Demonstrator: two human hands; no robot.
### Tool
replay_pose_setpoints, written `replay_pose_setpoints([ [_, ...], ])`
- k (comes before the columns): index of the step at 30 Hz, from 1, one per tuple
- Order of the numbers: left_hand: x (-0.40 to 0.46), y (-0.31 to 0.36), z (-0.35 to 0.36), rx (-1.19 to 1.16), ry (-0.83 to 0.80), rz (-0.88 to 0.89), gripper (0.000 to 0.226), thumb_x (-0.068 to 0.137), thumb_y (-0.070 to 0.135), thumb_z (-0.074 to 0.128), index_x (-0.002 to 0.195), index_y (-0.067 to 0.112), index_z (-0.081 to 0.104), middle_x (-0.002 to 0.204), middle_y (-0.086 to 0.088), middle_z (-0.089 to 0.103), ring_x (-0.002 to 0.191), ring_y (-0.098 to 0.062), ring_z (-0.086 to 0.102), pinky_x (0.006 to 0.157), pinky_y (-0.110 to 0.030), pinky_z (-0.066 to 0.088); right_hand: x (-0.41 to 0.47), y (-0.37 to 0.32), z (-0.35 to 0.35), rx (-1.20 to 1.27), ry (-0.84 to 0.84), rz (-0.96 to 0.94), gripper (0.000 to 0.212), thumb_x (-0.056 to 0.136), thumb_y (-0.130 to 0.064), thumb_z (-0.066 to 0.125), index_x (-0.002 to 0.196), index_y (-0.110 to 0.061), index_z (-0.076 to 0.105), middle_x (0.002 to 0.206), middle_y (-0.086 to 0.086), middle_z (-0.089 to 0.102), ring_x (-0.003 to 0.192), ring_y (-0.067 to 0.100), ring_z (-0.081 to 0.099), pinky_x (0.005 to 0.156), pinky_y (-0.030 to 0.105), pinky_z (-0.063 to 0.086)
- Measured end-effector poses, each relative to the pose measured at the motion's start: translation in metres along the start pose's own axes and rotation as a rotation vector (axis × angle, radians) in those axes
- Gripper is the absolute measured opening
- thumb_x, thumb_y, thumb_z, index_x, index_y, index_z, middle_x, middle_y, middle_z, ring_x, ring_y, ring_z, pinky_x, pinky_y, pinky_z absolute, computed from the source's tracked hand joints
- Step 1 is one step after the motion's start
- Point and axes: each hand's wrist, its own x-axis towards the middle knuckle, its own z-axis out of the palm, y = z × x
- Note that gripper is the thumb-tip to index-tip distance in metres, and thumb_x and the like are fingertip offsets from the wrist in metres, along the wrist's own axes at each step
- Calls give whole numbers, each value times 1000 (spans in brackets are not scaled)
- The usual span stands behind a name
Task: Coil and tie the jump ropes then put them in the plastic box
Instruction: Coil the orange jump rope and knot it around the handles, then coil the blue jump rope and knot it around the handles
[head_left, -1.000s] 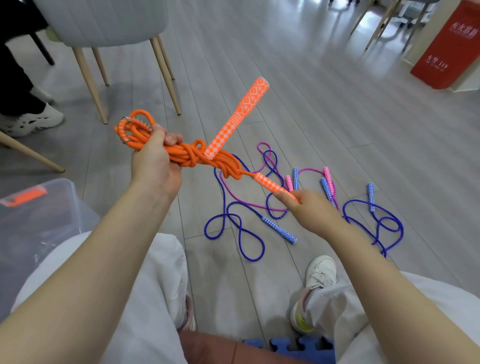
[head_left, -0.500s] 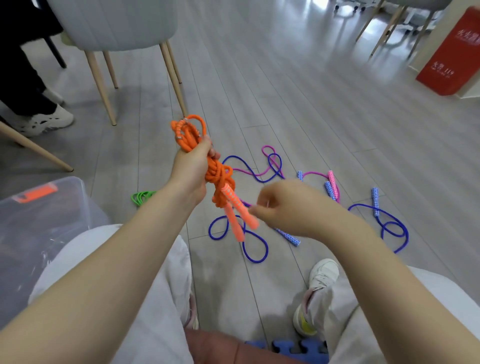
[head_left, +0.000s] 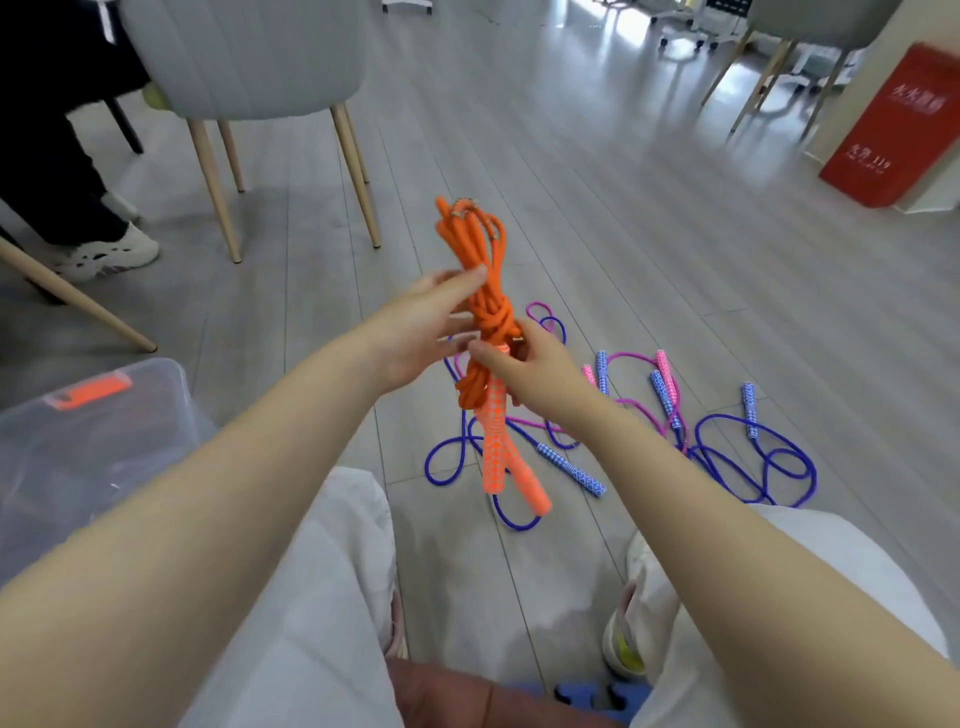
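Note:
The orange jump rope (head_left: 480, 291) is coiled and knotted into an upright bundle in front of me, its two patterned handles (head_left: 496, 441) hanging down. My right hand (head_left: 524, 371) grips the bundle just under the knot. My left hand (head_left: 421, 332) has straight fingers that touch the left side of the coil. Blue jump ropes (head_left: 748, 457) and a pink jump rope (head_left: 628, 358) lie loose and tangled on the floor beyond my hands. The clear plastic box (head_left: 88, 447) with an orange latch stands at my left.
A grey chair with wooden legs (head_left: 358, 187) stands ahead on the left, beside another person's shoe (head_left: 111, 254). A red box (head_left: 898, 130) is at the far right. My knees and white shoe (head_left: 631, 613) are below. Grey plank floor lies all around.
The bundle has turned upright and moved right. My right hand has taken hold of it under the knot, and my left hand has loosened from a grip to straight fingers.

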Motion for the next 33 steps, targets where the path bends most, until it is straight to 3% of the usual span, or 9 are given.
replay_pose_setpoints([
  [4, 19, -14, -34, 472, -213, -122, 53, 87, 64, 54, 124, 26, 53, 123, 1, 66, 115, -16, 62, 107, -41, 42, 28, -5, -6, 146, 4, 101, 21, 97, -31, 57, 101, -10, 56, 67, 2, 60, 53, 11, 55, 53, 24, 44],
  [8, 43, -21, -57, 331, -364, -170, 59, 87, 59, 52, 135, 25, 50, 126, 1, 65, 115, -14, 62, 101, -34, 45, 70, -4, 6, 395, 11, 164, 25, 98, -33, 54, 100, -9, 59, 75, 6, 61, 70, 21, 60, 67, 30, 48],
  [10, 55, -31, -60, 242, -287, -159, 48, 88, 52, 58, 127, 24, 55, 109, -3, 69, 99, -19, 67, 89, -35, 51, 92, 3, 16, 410, 45, 166, 23, 97, -35, 56, 100, -12, 60, 83, 9, 62, 78, 22, 60, 72, 30, 46],
  [15, 92, -78, -78, 146, -30, -93, 20, 89, 38, 65, 107, 33, 57, 73, 12, 66, 70, -7, 62, 73, -32, 52, 150, 40, 44, 274, 94, 194, 23, 96, -38, 57, 106, -19, 63, 80, -5, 62, 55, -5, 57, 50, 12, 41],
  [19, 120, -119, -109, 119, 50, -107, 45, 84, 30, 73, 121, 41, 49, 91, 17, 69, 76, 0, 63, 70, -27, 54, 194, 84, 76, 261, 47, 300, 38, 89, -51, 61, 112, -21, 64, 100, 1, 71, 89, 18, 66, 77, 36, 54],
  [22, 135, -156, -137, 183, 134, -101, 51, 86, 11, 70, 124, 36, 47, 107, 11, 68, 84, 6, 64, 68, -16, 51, 219, 118, 100, 215, -36, 370, 31, 94, -50, 54, 108, -23, 62, 100, -4, 66, 88, 14, 60, 72, 29, 48],
  [25, 142, -199, -171, 294, 258, -147, 47, 77, 22, 72, 119, 34, 55, 108, 9, 70, 95, -7, 67, 84, -29, 54, 232, 159, 122, 61, -113, 415, 35, 95, -48, 53, 119, -24, 58, 112, -3, 61, 101, 14, 58, 79, 30, 47],
  [28, 145, -238, -206, 506, 379, -210, 45, 69, 29, 66, 114, 28, 62, 88, 7, 69, 78, -18, 66, 66, -29, 47, 230, 202, 135, -84, -161, 486, 52, 96, -40, 55, 141, -20, 42, 128, 3, 52, 96, 14, 53, 75, 24, 41],
  [33, 137, -296, -254, 1075, 477, -449, 53, 84, 21, 64, 135, 17, 48, 120, -19, 52, 105, -39, 59, 84, -39, 47, 216, 273, 135, -239, -186, 629, 48, 96, -32, 55, 140, -18, 44, 132, 6, 53, 103, 19, 54, 87, 27, 42],
])
